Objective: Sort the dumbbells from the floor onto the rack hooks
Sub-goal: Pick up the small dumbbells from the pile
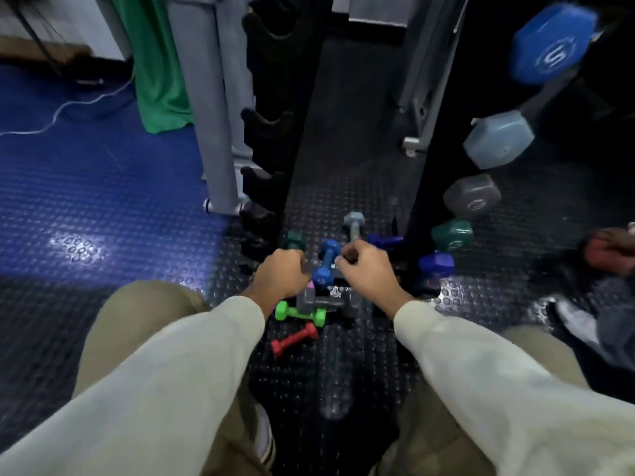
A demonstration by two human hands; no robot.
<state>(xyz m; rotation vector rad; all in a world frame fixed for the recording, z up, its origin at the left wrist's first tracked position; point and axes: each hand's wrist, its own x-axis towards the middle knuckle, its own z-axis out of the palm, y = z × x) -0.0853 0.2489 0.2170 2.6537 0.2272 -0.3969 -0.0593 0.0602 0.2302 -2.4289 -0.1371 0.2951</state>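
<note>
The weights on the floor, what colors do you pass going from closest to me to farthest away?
Red dumbbell → green dumbbell → dark grey dumbbell → blue dumbbell → light grey dumbbell. The left hand and right hand hover over the middle of the pile.

Floor: blue studded mat (pixel 86 187) at left, black studded mat (pixel 343 389) under centre. Green cloth (pixel 154 63) hangs at upper left; white cable (pixel 68 108) trails across the blue mat. Grey machine post (pixel 213 115) stands beside the cloth.
</note>
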